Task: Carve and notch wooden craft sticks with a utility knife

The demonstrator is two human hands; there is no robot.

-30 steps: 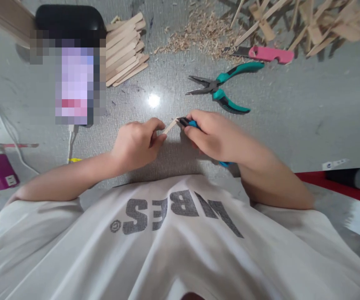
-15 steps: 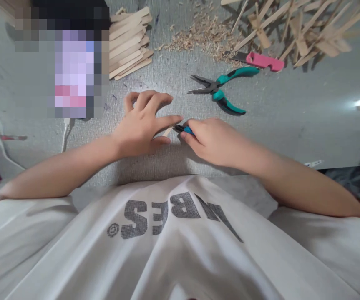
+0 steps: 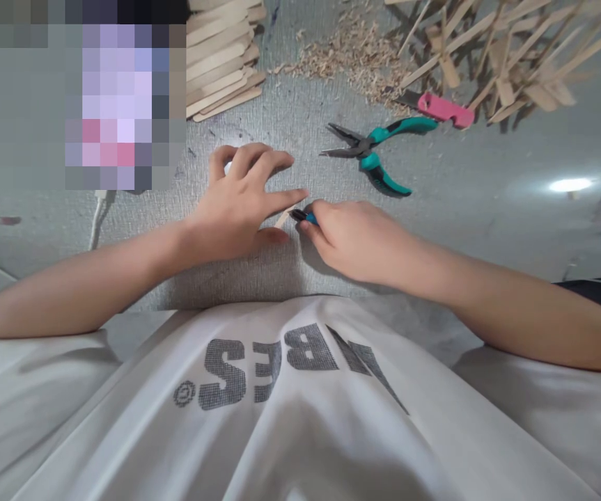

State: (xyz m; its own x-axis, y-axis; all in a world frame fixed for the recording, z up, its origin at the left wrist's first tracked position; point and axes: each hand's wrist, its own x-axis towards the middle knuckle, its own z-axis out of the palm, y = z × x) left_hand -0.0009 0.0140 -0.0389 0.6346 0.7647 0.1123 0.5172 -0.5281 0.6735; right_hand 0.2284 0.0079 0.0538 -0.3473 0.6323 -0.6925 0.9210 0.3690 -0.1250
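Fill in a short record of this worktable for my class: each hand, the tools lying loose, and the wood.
Left hand: fingers spread; wooden strip between thumb and forefinger, contact unclear
Right hand: gripping blue-and-black tool, its tip at the strip
Loose tools: teal-handled pliers, jaws open; pink-handled knife, blade end by the shavings
Wood: pile of flat sticks; crossed sticks at upper right

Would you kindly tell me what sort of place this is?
Probably a grey textured craft worktable, perhaps at home or in a small workshop: on it lie a stack of flat pale wooden sticks, scattered pale wood shavings and long-nosed pliers with teal-and-black handles.
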